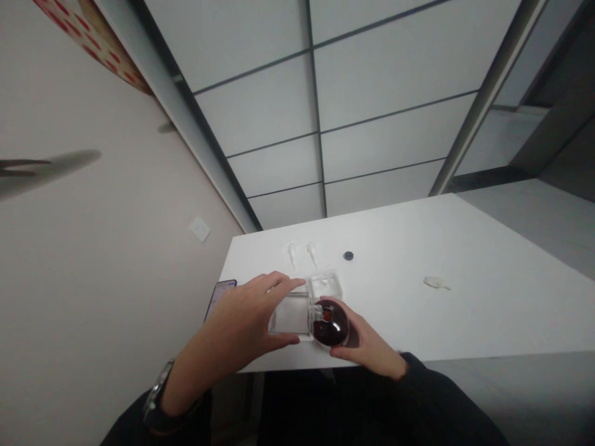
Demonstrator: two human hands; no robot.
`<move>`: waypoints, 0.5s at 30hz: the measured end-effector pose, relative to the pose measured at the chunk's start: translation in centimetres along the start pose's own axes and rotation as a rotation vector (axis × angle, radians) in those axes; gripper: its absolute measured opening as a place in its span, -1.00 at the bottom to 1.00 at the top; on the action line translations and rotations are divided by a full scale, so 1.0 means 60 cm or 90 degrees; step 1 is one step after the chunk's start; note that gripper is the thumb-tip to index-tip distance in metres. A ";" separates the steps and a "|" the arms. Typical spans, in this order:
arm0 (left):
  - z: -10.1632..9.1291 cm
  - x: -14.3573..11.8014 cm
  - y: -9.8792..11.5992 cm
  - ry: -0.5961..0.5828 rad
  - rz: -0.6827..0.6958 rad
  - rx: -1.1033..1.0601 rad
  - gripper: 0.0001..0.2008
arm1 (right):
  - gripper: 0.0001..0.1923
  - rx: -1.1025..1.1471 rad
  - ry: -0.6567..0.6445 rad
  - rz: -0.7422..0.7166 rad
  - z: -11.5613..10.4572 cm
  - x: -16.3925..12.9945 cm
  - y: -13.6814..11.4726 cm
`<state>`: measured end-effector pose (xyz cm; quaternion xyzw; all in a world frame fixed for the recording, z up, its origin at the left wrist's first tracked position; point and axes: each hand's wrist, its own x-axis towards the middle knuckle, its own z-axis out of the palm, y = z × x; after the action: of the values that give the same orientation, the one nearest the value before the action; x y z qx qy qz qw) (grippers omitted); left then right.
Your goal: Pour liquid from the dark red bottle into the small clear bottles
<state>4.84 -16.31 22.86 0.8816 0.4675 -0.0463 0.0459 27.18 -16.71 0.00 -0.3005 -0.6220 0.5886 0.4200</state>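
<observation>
My right hand (365, 344) is wrapped round a rounded bottle of dark red-brown liquid (333, 328). The bottle is tilted, its clear neck pointing left over the edge of a clear square container (290, 316). My left hand (242, 313) grips this container, with fingers at its far side and thumb at its near side. Whether any liquid is leaving the neck I cannot tell. Just behind the bottle stands a second clear square container (326, 285) with something clear or whitish in it.
Two whitish pump heads (292, 254) lie farther back on the white table (395, 248). A dark round cap (348, 255) is right of them. Toward the right lies a small pale crumpled item (436, 283). A phone (219, 296) sits at the left edge, near the wall.
</observation>
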 end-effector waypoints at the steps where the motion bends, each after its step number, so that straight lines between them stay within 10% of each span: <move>1: 0.000 0.001 0.000 -0.001 0.000 0.002 -0.25 | -0.02 0.002 0.000 0.001 0.000 0.000 0.000; 15: -0.006 -0.001 0.003 0.000 0.018 0.006 -0.26 | -0.04 0.010 0.003 -0.001 0.003 0.001 -0.010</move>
<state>4.98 -16.39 23.22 0.8882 0.4549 -0.0478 0.0420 27.08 -16.80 0.62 -0.2981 -0.6169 0.5921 0.4242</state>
